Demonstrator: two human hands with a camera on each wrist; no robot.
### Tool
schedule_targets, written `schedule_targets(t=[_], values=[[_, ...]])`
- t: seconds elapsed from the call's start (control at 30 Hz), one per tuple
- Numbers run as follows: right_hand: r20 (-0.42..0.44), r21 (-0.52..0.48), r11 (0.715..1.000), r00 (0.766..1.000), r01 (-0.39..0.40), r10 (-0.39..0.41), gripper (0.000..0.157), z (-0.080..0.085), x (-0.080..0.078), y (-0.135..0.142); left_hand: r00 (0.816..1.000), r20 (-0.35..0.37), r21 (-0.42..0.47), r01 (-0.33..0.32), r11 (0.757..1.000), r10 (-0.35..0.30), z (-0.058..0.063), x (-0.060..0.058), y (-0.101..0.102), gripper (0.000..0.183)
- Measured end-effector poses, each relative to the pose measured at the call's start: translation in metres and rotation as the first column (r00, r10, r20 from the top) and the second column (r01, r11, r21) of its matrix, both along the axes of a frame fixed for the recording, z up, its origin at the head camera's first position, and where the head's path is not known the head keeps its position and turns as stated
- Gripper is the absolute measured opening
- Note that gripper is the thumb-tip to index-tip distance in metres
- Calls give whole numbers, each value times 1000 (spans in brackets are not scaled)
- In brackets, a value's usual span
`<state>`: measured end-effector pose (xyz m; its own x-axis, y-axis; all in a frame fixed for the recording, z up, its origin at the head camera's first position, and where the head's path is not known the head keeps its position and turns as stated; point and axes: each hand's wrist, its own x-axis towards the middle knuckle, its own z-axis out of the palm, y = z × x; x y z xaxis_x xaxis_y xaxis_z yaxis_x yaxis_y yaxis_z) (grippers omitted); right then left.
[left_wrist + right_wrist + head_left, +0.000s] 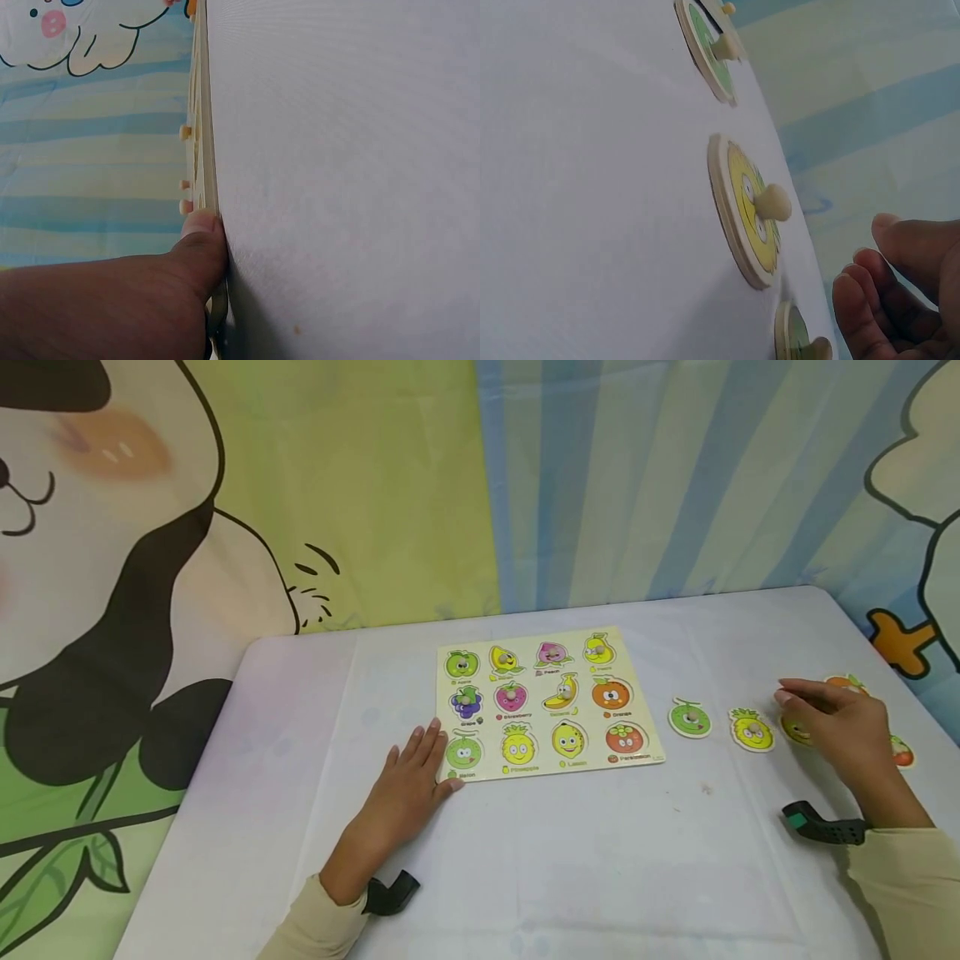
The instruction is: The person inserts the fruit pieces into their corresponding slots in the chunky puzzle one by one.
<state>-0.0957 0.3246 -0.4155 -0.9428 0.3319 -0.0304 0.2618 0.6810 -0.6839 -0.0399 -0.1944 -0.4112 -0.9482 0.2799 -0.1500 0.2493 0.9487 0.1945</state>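
A wooden fruit puzzle board [489, 773] lies on the white table. My left hand [405, 789] rests at its lower left corner, fingers straight over the edge; the left wrist view shows the thumb [201, 238] against the board's side. My right hand [855, 735] hovers over a yellow lemon piece [793, 731] and partly covers it. In the right wrist view its thumb and fingers are loosely bent and apart, with nothing between them. Left of this hand lie a knobbed pineapple piece [752, 732] and a green melon piece [689, 720].
An orange piece [847, 682] and a red persimmon piece [903, 752] lie at the right, partly behind the right hand. Knobbed fruit pieces, among them a strawberry [512, 697], sit in the board's upper rows. A cartoon-printed cloth [405, 493] hangs behind the table.
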Motion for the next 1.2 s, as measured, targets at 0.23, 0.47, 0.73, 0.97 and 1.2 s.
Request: schedule_targets(t=[0.23,0.47,0.73,0.97,1.2], values=[[-25,19,994,994,111,-111,52,5,5,17,1000,5,1,-1,1000,1,0,0,1,79],[-16,0,986,986,168,-168,51,4,5,30,1000,9,-3,-2,1000,2,2,0,1,78],[102,-6,978,973,208,-206,62,1,3,44,1000,3,-4,2,1000,-2,0,0,0,78],[194,-4,972,953,236,-231,72,-28,-9,81,1000,6,-2,-2,1000,2,-2,-1,2,77],[186,17,969,952,246,-244,73,-35,-17,97,1000,11,-2,-12,1000,12,-1,1,1,78]])
